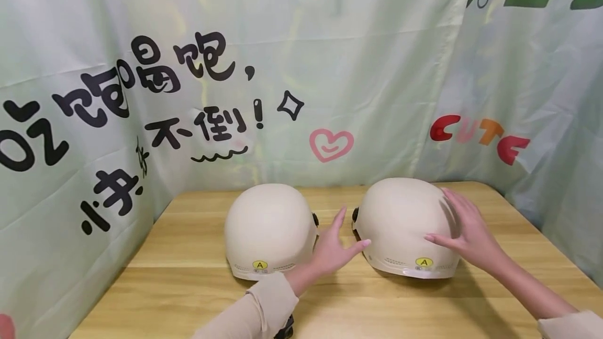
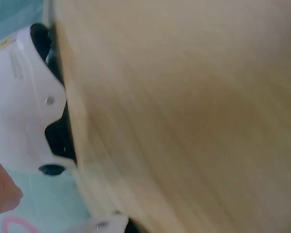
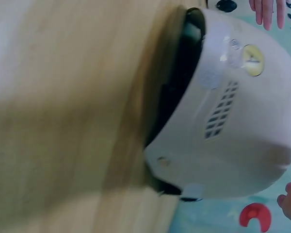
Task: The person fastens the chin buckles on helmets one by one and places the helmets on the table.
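Note:
Two cream-coloured helmets stand side by side on the wooden table, each with a yellow "A" sticker low on its shell. My left hand (image 1: 330, 250) is between them, fingers and thumb spread, close to the right side of the left helmet (image 1: 268, 224). At the right side of the right helmet (image 1: 400, 218) is my right hand (image 1: 471, 234), thumb apart from the fingers; whether it touches the shell is unclear. The right wrist view shows vent slots on the right helmet (image 3: 252, 131) and a dark opening beneath. Fingers of my left hand (image 3: 267, 10) appear at the top.
Pale green cloth (image 1: 377, 67) with printed lettering hangs behind and along the sides of the table (image 1: 188, 286). A pink heart (image 1: 331, 145) is printed on it behind the helmets. Table surface extends in front of both helmets.

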`<state>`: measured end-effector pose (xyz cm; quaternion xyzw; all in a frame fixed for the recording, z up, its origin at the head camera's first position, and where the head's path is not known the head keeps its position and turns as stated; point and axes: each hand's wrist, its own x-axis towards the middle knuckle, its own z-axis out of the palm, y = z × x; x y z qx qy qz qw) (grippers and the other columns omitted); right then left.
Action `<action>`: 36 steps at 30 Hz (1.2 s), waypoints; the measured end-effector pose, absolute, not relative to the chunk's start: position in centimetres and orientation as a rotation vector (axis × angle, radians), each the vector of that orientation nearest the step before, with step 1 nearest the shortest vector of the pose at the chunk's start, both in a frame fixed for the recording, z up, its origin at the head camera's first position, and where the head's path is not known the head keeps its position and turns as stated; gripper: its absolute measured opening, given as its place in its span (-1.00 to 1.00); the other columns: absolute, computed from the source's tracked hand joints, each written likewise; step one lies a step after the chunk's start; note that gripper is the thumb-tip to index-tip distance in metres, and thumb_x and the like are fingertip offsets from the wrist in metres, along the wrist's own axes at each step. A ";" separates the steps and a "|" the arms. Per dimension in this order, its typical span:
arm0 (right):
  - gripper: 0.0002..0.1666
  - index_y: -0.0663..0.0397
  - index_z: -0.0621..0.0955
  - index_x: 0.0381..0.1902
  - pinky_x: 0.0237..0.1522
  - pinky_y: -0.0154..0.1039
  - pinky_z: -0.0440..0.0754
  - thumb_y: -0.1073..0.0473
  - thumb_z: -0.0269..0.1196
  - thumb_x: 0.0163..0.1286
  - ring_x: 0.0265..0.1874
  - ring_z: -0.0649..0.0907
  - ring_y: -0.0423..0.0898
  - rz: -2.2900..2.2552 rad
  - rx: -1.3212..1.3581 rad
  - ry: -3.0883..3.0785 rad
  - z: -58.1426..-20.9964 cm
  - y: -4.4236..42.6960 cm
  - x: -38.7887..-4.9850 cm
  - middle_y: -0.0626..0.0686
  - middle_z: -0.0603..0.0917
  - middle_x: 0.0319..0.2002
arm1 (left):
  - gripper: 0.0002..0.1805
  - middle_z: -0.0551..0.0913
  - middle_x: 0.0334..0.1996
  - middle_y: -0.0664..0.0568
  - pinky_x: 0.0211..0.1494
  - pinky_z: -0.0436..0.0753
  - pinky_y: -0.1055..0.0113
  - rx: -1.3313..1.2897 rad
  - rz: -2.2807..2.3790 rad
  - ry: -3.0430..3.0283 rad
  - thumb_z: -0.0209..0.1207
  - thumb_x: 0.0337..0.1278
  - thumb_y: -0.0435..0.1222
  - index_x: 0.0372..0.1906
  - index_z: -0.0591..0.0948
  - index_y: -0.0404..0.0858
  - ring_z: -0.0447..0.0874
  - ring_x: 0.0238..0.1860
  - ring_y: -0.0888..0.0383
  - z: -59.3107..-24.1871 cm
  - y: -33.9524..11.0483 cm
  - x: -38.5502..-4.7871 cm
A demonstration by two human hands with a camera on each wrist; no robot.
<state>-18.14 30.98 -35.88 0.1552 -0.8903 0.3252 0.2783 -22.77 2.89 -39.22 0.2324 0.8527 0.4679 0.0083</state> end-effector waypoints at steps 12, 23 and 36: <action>0.45 0.13 -0.35 0.45 0.14 0.53 -0.17 0.19 0.46 -0.06 0.30 -0.10 0.54 1.042 0.267 -2.557 -40.2 34.9 -17.0 0.61 -0.10 0.32 | 0.18 0.16 0.38 -0.23 0.30 0.34 -0.09 0.684 1.480 2.514 0.34 -0.12 0.03 0.47 -0.17 -0.19 0.20 0.36 -0.13 -42.3 5.1 -21.8; 0.50 0.16 -0.46 0.41 0.08 0.54 -0.04 0.23 0.45 -0.07 0.14 0.11 0.64 1.100 0.226 -2.659 -44.0 35.7 -16.5 0.70 0.07 0.20 | 0.29 0.09 0.43 -0.11 0.38 0.27 0.04 0.753 1.525 2.463 0.40 -0.17 -0.05 0.46 -0.29 -0.27 0.13 0.40 -0.01 -43.7 5.9 -22.7; 0.47 -0.13 -0.39 0.45 -0.05 -0.91 -0.09 0.20 0.46 -0.04 0.22 0.16 -0.57 1.083 0.274 -2.663 -45.0 35.3 -16.7 0.62 0.15 0.23 | 0.34 0.25 0.35 -0.23 0.36 0.34 0.21 0.768 1.470 2.522 0.47 -0.28 -0.16 0.45 -0.27 -0.33 0.28 0.33 0.03 -43.9 6.9 -22.9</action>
